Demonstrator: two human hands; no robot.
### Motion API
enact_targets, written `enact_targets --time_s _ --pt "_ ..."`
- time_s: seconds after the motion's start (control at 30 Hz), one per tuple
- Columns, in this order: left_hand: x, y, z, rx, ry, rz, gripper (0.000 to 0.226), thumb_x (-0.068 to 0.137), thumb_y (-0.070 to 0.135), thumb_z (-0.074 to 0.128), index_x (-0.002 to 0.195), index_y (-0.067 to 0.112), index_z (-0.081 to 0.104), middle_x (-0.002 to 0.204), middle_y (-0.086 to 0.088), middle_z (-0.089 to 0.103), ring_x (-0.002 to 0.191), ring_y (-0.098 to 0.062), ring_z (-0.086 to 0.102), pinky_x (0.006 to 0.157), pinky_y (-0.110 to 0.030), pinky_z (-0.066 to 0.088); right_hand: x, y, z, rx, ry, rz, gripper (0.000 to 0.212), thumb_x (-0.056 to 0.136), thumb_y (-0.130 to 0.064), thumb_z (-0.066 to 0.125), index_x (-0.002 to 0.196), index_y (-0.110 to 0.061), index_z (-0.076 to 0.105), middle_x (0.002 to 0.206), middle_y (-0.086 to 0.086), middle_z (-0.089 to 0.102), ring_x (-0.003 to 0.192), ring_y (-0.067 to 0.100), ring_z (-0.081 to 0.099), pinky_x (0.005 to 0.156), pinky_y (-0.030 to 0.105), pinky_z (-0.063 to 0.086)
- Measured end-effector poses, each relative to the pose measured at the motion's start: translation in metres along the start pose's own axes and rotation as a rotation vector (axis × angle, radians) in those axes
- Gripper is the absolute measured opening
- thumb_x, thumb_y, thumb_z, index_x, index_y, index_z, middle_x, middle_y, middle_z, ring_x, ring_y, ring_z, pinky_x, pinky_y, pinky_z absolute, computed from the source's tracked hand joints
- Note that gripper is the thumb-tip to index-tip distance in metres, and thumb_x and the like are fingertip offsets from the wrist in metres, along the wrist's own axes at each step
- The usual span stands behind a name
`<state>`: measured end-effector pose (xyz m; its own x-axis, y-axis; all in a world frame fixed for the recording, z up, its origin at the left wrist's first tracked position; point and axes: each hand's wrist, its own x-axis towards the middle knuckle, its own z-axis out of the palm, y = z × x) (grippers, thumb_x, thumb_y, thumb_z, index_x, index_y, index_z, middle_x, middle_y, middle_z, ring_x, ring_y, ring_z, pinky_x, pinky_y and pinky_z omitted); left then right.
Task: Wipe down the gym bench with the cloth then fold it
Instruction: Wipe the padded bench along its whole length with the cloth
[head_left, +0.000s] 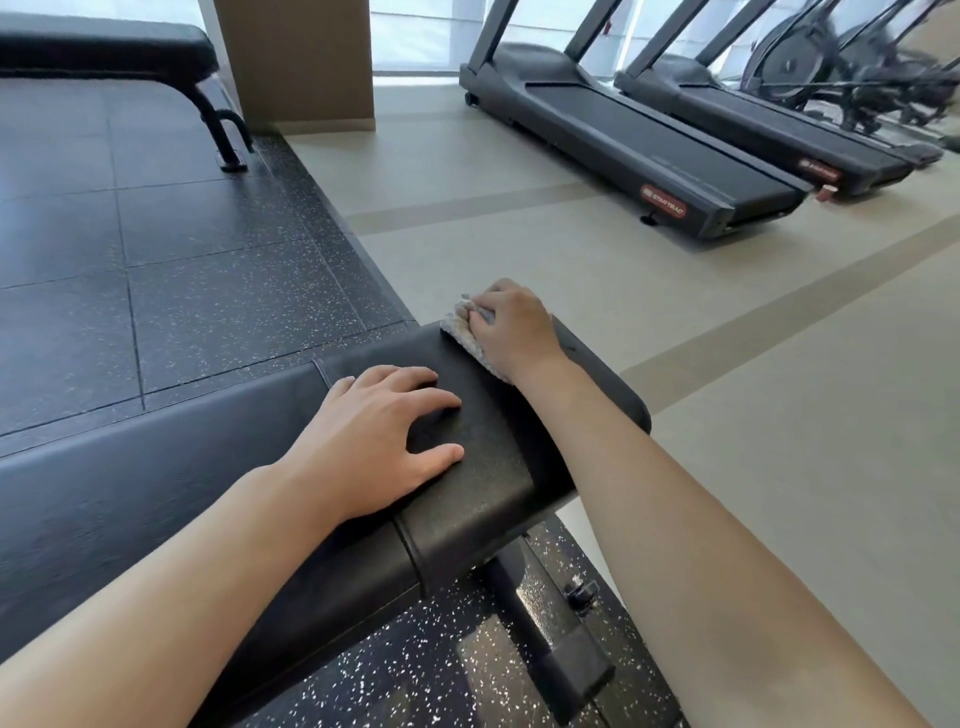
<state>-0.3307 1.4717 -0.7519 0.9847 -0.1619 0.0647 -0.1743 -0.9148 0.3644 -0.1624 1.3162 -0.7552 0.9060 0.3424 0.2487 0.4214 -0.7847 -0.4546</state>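
Gripping the cloth (464, 332), right hand (511, 332) presses bench (498, 457); left hand (374, 441) flat.

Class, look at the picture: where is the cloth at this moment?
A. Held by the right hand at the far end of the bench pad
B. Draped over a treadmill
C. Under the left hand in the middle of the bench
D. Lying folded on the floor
A: the right hand grips the cloth against the far end of the bench, while the left hand rests flat and bare on the pad.
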Motion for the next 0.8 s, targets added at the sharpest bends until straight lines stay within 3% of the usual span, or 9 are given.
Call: enact_targets --time_s 0.13,0.23,0.3,0.37,0.47,0.53,0.6,0.7,0.8 --pt "0.004 0.0 -0.001 -0.002 -0.011 -0.01 0.058 0.085 0.075 0.055 0.138 0.052 0.054 0.155 0.023 0.041 0.148 -0.011 0.03 0.121 -0.046 0.029 -0.056 0.006 -0.014 0.048 0.034 -0.028 0.023 0.098 -0.02 0.061 0.113 -0.018 0.078 0.114 0.001 0.067 0.111 0.024 0.056 0.1 0.038 0.044" --pt "0.006 0.0 -0.003 -0.018 -0.022 -0.025 0.057 0.085 0.074 0.057 0.139 0.053 0.053 0.156 0.022 0.04 0.149 -0.011 0.028 0.122 -0.046 0.027 -0.129 0.008 -0.031 0.077 0.057 -0.054 0.02 0.096 -0.018 0.066 0.112 -0.021 0.078 0.114 -0.01 0.064 0.107 0.012 0.056 0.099 0.012 0.034" --pt "0.006 -0.001 -0.003 -0.031 -0.025 -0.027 0.057 0.086 0.073 0.059 0.139 0.053 0.054 0.157 0.021 0.04 0.149 -0.011 0.028 0.122 -0.046 0.027 -0.168 0.008 -0.039 0.113 0.051 -0.065 0.024 0.094 -0.016 0.07 0.116 -0.023 0.076 0.117 -0.017 0.062 0.112 0.006 0.055 0.099 0.005 0.029" --pt "0.007 -0.002 -0.003 -0.034 -0.029 -0.027 0.057 0.086 0.072 0.059 0.139 0.053 0.053 0.157 0.022 0.039 0.149 -0.011 0.028 0.122 -0.045 0.027 -0.177 0.012 -0.04 0.124 0.048 -0.08 0.024 0.095 -0.016 0.07 0.116 -0.024 0.076 0.117 -0.019 0.061 0.113 0.006 0.056 0.1 0.01 0.032" --pt "0.009 -0.001 -0.004 -0.029 -0.04 -0.027 0.057 0.085 0.072 0.059 0.139 0.054 0.052 0.157 0.022 0.038 0.149 -0.011 0.028 0.121 -0.046 0.028 -0.137 0.012 -0.034 0.078 0.045 -0.085 0.018 0.095 -0.016 0.067 0.11 -0.017 0.078 0.111 -0.008 0.065 0.105 0.014 0.058 0.098 0.035 0.045" --pt "0.009 -0.001 -0.004 -0.026 -0.049 -0.03 0.057 0.085 0.073 0.059 0.138 0.055 0.052 0.157 0.023 0.038 0.149 -0.012 0.028 0.12 -0.046 0.03 -0.091 0.009 -0.026 0.043 0.036 -0.051 0.02 0.097 -0.017 0.064 0.11 -0.013 0.078 0.111 0.001 0.066 0.106 0.023 0.059 0.096 0.043 0.047" --pt "0.009 -0.003 -0.006 -0.029 -0.06 -0.026 0.057 0.084 0.074 0.06 0.137 0.056 0.052 0.156 0.024 0.039 0.148 -0.011 0.03 0.12 -0.047 0.031 -0.046 0.004 -0.013 0.046 0.031 -0.012 0.023 0.099 -0.018 0.061 0.113 -0.013 0.078 0.112 0.006 0.066 0.111 0.027 0.058 0.097 0.036 0.045" --pt "0.009 -0.009 -0.011 -0.064 -0.081 -0.016 0.052 0.085 0.067 0.066 0.135 0.055 0.056 0.153 0.026 0.043 0.146 -0.009 0.033 0.12 -0.047 0.032 -0.011 -0.002 0.003 0.034 0.039 0.053 0.024 0.099 -0.018 0.06 0.112 -0.012 0.078 0.113 0.007 0.065 0.113 0.028 0.056 0.086 0.024 0.037" --pt "0.008 -0.019 -0.015 -0.109 -0.054 -0.019 0.045 0.087 0.054 0.072 0.13 0.049 0.063 0.152 0.022 0.048 0.144 -0.01 0.038 0.122 -0.039 0.031 -0.02 -0.002 0.004 0.012 0.044 0.041 0.024 0.099 -0.018 0.059 0.112 -0.013 0.078 0.114 0.006 0.066 0.114 0.028 0.055 0.086 0.023 0.035"
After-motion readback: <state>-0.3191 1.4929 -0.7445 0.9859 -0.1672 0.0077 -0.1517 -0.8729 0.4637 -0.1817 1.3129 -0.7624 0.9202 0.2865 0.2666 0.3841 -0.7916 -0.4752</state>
